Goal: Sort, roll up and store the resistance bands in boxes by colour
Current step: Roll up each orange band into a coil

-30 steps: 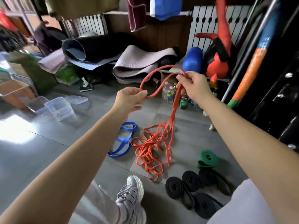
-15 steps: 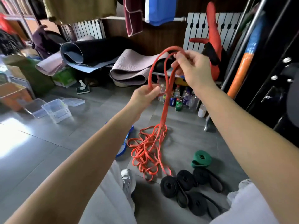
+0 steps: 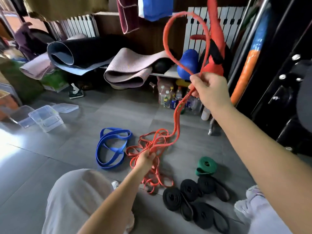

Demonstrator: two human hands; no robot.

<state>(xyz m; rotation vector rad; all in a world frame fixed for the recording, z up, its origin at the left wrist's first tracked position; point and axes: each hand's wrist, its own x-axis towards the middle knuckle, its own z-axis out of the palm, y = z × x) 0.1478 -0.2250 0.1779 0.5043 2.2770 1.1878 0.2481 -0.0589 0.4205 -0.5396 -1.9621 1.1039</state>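
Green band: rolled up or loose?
Rolled up: the green band lies on the floor as a tight coil, near the black rolls.

The orange bands [image 3: 152, 144] look like matt rubber. The boxes [image 3: 45, 118] at left are clear, glossy plastic. The grey floor tiles [image 3: 50, 157] are smooth and sheeny. The rolled mat [image 3: 128, 68] at upper centre looks roughly woven, and the pole [image 3: 243, 48] at upper right is shiny metal.

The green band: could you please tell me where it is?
In the head view, the green band lies on the floor at lower right, just above the black rolls.
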